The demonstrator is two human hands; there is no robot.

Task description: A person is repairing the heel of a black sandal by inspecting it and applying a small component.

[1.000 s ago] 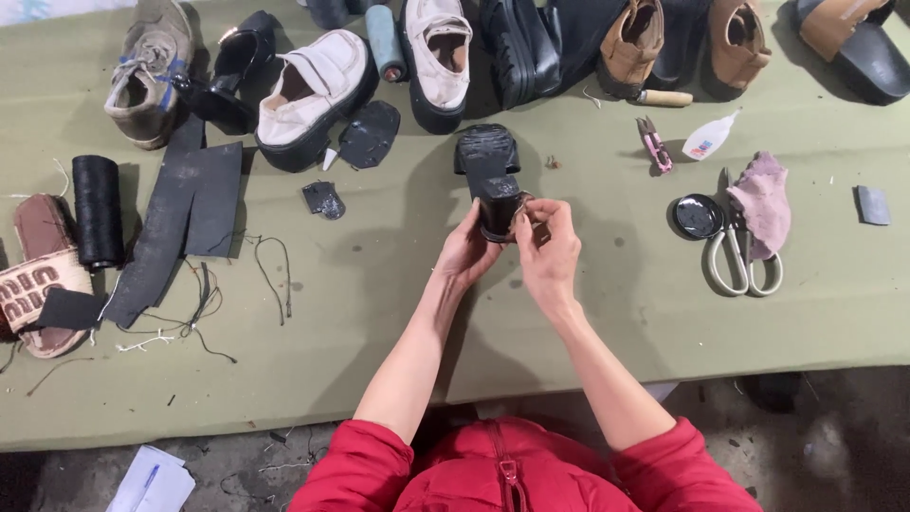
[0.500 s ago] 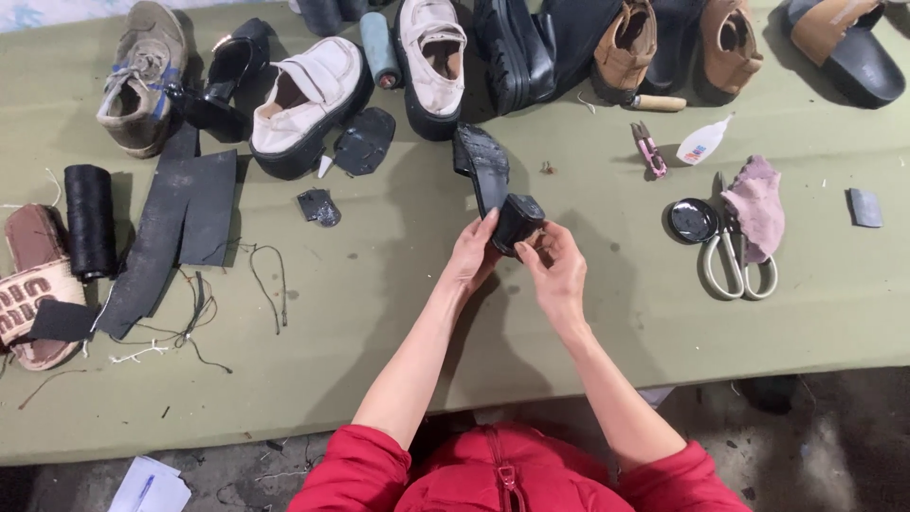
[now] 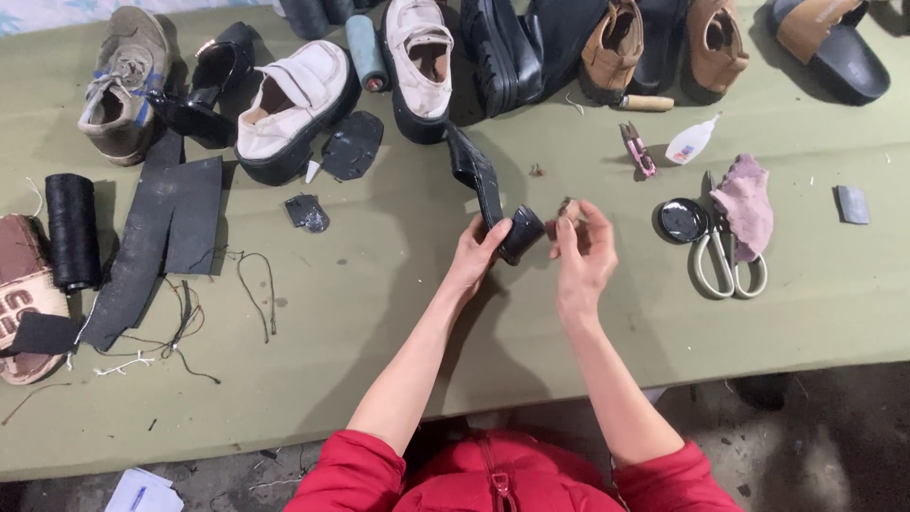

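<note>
Green bench (image 3: 398, 313), shoes along the far edge.
Left hand (image 3: 477, 254) clamped on black heeled shoe (image 3: 493, 194) at its block heel, mid-bench; right hand (image 3: 583, 248) pinches a small scrap just beside. Shoe looks stiff, light; heel gives the firmest hold.

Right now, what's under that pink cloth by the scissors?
The pink cloth lies over the scissors' blades, so only the white handles show. Beside it sits a round black lid. Anything else underneath is hidden.

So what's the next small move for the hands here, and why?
Probably bring the right hand back to the heel of the black shoe. The left hand grips that heel and tilts the shoe up off the table, while the right hand pinches a small brownish bit, just clear of the heel.
</note>
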